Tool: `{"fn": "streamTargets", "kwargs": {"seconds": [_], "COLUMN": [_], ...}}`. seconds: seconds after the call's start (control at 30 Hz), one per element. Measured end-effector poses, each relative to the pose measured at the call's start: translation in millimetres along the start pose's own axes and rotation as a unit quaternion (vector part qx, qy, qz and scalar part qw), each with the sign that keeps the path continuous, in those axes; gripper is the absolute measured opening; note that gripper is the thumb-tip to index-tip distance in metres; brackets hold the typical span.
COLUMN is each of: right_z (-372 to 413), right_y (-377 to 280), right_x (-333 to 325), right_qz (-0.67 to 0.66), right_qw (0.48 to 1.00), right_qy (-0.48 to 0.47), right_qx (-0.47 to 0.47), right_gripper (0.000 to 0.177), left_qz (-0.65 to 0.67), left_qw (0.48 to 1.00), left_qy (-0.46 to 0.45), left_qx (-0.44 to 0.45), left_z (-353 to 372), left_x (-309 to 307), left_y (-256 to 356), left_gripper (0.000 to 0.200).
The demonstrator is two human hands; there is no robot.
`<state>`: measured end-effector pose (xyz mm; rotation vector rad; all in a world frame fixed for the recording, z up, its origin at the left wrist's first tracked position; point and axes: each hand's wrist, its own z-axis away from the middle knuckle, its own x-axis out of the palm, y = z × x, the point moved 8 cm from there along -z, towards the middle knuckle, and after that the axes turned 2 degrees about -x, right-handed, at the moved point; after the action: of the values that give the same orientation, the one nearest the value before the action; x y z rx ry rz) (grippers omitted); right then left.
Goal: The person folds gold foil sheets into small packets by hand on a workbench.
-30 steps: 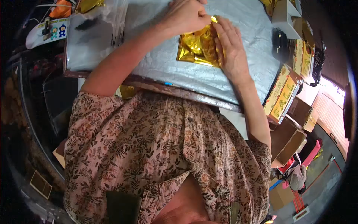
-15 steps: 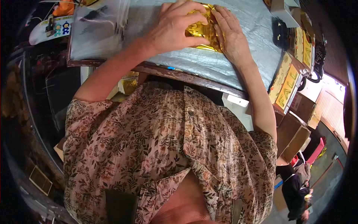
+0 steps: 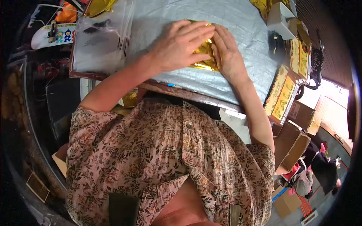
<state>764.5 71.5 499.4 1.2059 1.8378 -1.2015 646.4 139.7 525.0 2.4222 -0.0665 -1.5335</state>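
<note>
A shiny gold foil packet (image 3: 205, 51) lies on the silver-grey sheet that covers the table, partly hidden under my hands. My left hand (image 3: 183, 45) rests across its left and upper part, fingers stretched out and thumb held apart. Along its right edge lies my right hand (image 3: 229, 54), with straight fingers pressed flat against the foil. The fingertips of both hands meet near the packet's top. Neither hand is wrapped round anything.
Clear plastic bags (image 3: 102, 45) cover the table's left end. Boxes lettered "FALL" (image 3: 284, 98) stand along the right side, near a white open box (image 3: 279, 20). More gold foil (image 3: 98, 7) sits at the upper left. Cardboard boxes (image 3: 292, 145) stand lower right.
The view has tilted, so the table sits lower in the picture. My left fingers have flattened from a curled pose onto the foil, and my right hand stays at its right edge.
</note>
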Motion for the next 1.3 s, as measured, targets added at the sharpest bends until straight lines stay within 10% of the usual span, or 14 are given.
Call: {"fn": "streamTargets", "kwargs": {"seconds": [0.6, 1.3], "right_z": [-55.2, -68.9], "right_y": [27.2, 48.0], "right_x": [-23.6, 15.9], "right_qz": [-0.055, -0.177], "right_qw": [0.995, 0.972], "right_qy": [-0.053, -0.147], "right_qx": [0.061, 0.048], "right_gripper": [0.026, 0.016], "left_qz": [0.061, -0.064], "left_qw": [0.997, 0.996], "left_qy": [-0.013, -0.038], "left_qx": [0.035, 0.054], "left_z": [2.7, 7.6], "left_x": [27.0, 27.5], "left_y": [10.1, 16.8], "left_gripper": [0.031, 0.049]}}
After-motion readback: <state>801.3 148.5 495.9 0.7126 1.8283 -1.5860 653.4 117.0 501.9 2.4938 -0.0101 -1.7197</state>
